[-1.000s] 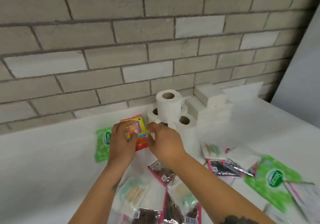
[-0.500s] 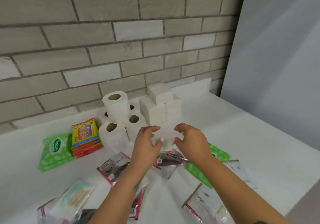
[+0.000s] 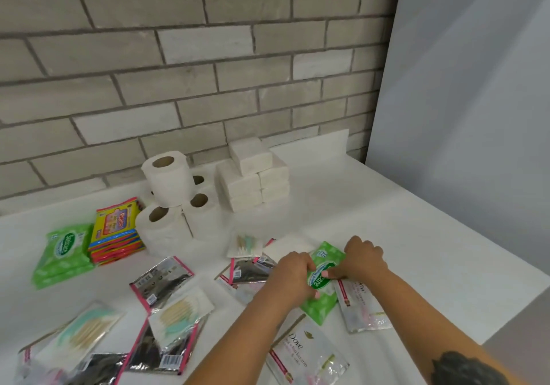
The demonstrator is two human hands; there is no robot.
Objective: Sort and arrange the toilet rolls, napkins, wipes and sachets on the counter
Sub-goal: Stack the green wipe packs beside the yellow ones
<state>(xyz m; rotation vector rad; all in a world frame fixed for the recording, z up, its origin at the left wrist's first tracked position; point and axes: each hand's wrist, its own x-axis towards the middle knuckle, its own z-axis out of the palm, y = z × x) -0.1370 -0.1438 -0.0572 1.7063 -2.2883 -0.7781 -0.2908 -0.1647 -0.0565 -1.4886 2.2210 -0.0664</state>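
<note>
Both hands are on a green wipes pack (image 3: 323, 283) lying on the white counter (image 3: 401, 236). My left hand (image 3: 293, 276) grips its left edge and my right hand (image 3: 361, 258) pinches its right edge. A second green wipes pack (image 3: 64, 253) lies at the far left beside a stack of yellow and red packets (image 3: 117, 231). Toilet rolls (image 3: 171, 200) are piled by the brick wall, with stacked white napkin packs (image 3: 253, 181) to their right. Silver and pink sachets (image 3: 160, 280) and Dove sachets (image 3: 306, 358) are scattered in front.
Clear packs of toothpicks or cotton buds (image 3: 181, 313) lie among the sachets at the lower left. A grey panel (image 3: 476, 87) rises at the right, past the counter's right edge (image 3: 506, 307). A loose white napkin (image 3: 288, 249) lies behind my hands.
My hands left the yellow and red packets, moved right and down, and took hold of the green wipes pack. The view has swung to the right.
</note>
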